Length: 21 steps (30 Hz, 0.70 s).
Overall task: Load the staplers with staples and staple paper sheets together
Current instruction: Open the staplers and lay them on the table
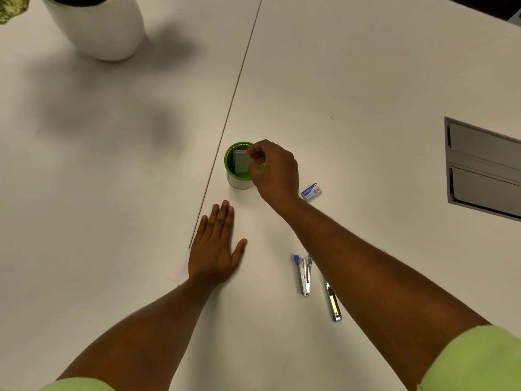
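My right hand (275,170) hovers over a green-rimmed cup (235,180), its fingertips pinched at the edge of a grey block (240,162) that stands inside the cup. My left hand (215,245) lies flat, fingers spread, on white paper sheets (180,270) that peek out at its wrist. An opened stapler with blue tips (304,275) lies on the table to the right. A second metal stapler (332,301) lies partly under my right forearm. A small blue-and-white staple box (311,192) rests just right of my right wrist.
A large white plant pot (97,26) stands at the far left. A seam (234,97) runs between two white table tops. A grey metal cable hatch (485,167) is set into the table at the right edge.
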Available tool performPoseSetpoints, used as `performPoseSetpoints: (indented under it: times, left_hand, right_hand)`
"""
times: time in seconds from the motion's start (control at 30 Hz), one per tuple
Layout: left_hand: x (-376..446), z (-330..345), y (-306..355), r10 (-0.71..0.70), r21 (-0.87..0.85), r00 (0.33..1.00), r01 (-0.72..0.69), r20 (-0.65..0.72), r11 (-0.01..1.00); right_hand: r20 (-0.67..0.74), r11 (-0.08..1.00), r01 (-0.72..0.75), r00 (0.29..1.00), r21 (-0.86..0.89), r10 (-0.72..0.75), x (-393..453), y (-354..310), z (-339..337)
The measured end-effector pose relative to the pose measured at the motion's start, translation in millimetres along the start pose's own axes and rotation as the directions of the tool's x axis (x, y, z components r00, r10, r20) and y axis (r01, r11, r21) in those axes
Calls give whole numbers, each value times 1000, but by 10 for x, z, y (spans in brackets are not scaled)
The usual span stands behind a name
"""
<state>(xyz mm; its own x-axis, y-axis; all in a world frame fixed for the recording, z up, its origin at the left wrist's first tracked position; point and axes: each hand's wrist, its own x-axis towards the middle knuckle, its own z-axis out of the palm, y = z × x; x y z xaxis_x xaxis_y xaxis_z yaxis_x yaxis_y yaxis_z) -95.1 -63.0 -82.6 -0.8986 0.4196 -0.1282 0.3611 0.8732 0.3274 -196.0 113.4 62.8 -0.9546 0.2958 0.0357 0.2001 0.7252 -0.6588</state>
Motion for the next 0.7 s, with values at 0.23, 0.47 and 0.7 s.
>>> performPoseSetpoints:
  times: [0.23,0.47,0.7]
  left_hand:
    - [-7,-20,-7,1,-4,1000,-1,6,1000]
    - [-12,-28,-7,7,-13,1000,-7,12,1000]
    - [-8,-91,7,3,13,999,-3,49,1000]
  right_hand:
    - [-17,997,-50,999,65,51,-15,2,-18]
    - [-114,960,-114,982,255,147,-274,-55,-255]
    - [-74,914,-241,957,325,279,-989,376,-515]
